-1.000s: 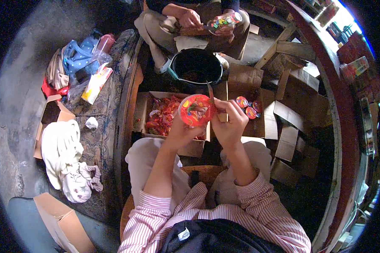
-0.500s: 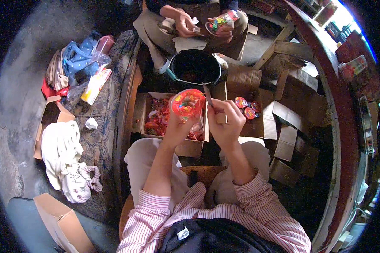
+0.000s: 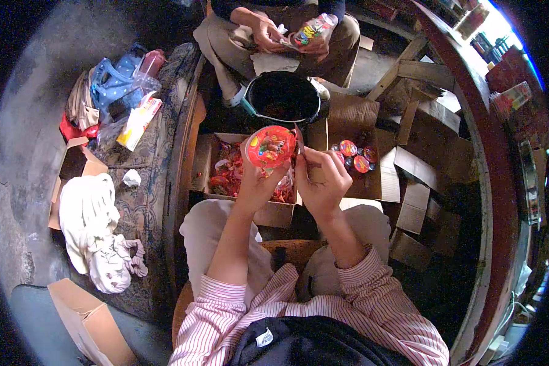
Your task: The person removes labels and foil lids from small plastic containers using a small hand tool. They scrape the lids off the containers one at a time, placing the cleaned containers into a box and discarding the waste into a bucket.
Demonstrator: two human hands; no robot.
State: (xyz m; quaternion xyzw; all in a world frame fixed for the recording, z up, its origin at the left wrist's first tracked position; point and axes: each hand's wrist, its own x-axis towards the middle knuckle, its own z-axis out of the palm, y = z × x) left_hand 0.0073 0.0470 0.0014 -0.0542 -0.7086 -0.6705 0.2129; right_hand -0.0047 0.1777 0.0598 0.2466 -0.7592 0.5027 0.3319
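My left hand (image 3: 256, 186) grips a red printed plastic cup (image 3: 271, 146), its round face turned up toward me. My right hand (image 3: 322, 180) is closed on a knife (image 3: 299, 139) whose narrow blade points away from me. The blade lies along the right rim of the cup; whether it cuts in cannot be made out. Below my left hand stands a cardboard box (image 3: 205, 165) full of red and clear plastic wrapping. To the right, several red-lidded cups (image 3: 361, 163) sit in another open carton (image 3: 354, 111).
A black bucket (image 3: 285, 97) stands beyond the boxes. Across from me a seated person's hands (image 3: 268, 36) hold a printed clear plastic cup (image 3: 314, 32) and something white. Folded cardboard (image 3: 416, 207) lies at right. On a patterned bench (image 3: 141, 201) at left rest bags and white cloth (image 3: 90, 213).
My right hand has moved slightly left with the knife, so the blade is closer against the cup's rim. The cup has tilted a little. The other person has turned their clear cup.
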